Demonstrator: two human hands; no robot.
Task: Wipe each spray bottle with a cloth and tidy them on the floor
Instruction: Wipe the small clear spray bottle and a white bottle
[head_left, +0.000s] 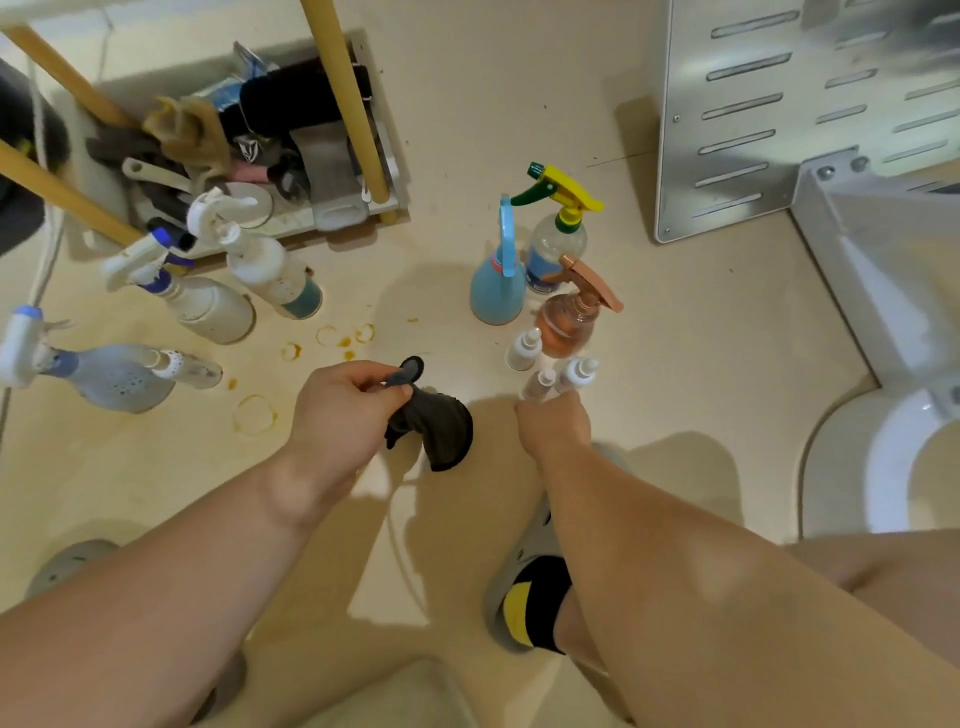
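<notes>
Near the middle of the floor (701, 364), the left hand (348, 410) grips a dark cloth (444, 428). To its right, the right hand (556, 426) meets a small bottle (540, 385); whether it grips is unclear.

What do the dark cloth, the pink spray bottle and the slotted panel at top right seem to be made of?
Dark cloth: soft matte fabric, likely microfibre or cotton; it hangs limp in folds from the left hand. Pink spray bottle: translucent glossy plastic, probably; light passes through its body. Slotted panel: bare metal, brushed sheen with blurred reflections.
</notes>
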